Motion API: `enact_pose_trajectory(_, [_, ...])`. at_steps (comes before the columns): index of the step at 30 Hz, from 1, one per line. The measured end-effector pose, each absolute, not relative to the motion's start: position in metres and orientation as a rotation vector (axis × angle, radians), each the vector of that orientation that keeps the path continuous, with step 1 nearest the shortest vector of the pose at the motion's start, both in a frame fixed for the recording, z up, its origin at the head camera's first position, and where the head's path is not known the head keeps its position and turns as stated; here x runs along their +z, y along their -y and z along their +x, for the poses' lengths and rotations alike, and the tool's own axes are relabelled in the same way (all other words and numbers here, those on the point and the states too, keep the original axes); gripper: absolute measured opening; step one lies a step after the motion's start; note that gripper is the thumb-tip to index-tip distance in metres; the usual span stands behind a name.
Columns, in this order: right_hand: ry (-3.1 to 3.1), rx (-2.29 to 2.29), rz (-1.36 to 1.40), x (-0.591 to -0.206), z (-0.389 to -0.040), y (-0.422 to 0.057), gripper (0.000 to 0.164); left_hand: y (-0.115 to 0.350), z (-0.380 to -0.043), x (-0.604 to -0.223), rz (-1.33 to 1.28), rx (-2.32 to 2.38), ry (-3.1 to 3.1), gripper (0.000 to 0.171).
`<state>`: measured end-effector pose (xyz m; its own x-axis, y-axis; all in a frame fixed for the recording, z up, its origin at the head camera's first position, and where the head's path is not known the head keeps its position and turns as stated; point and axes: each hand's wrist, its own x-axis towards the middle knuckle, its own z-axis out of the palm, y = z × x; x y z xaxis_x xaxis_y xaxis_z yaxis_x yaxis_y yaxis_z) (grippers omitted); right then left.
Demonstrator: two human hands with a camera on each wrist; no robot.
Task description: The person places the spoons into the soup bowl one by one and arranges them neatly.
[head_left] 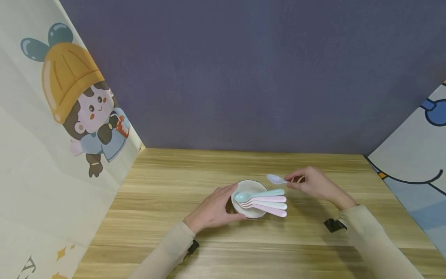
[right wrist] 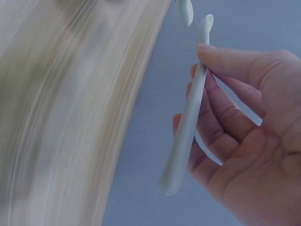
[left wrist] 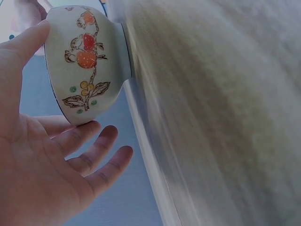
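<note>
On the wooden table a small bowl (head_left: 256, 186) with a dark rim holds several plastic spoons, their handles leaning out over its right side. Uppermost lies a mint green spoon (head_left: 268, 193); pink and white ones are beside it. My left hand (head_left: 217, 207) grips the bowl from the left, thumb on one side and fingers on the other. Painted fruit and leaves decorate the bowl's outer wall (left wrist: 87, 61). To the right, my right hand (head_left: 313, 184) pinches a pale lavender spoon (head_left: 276, 179) between thumb and fingers, above the table and apart from the bowl.
A dark blue-grey panel (head_left: 223, 77) closes off the back of the wooden table (head_left: 167, 170). Printed cartoon panels stand at the left (head_left: 31, 116) and right (head_left: 411, 143). A spoon's handle end (right wrist: 186, 14) shows at the top of the right wrist view.
</note>
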<state>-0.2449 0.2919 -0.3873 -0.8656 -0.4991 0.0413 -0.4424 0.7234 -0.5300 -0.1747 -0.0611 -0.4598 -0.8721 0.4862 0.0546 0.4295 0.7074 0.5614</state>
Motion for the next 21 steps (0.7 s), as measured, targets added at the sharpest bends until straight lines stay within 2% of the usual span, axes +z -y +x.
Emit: enact_pose_trajectory(21, [-2.741, -0.803, -0.922, -0.383, -0.254, -0.261, 0.014, 0.061, -0.175, -0.46, 0.779, 0.907, -2.816, 0.107])
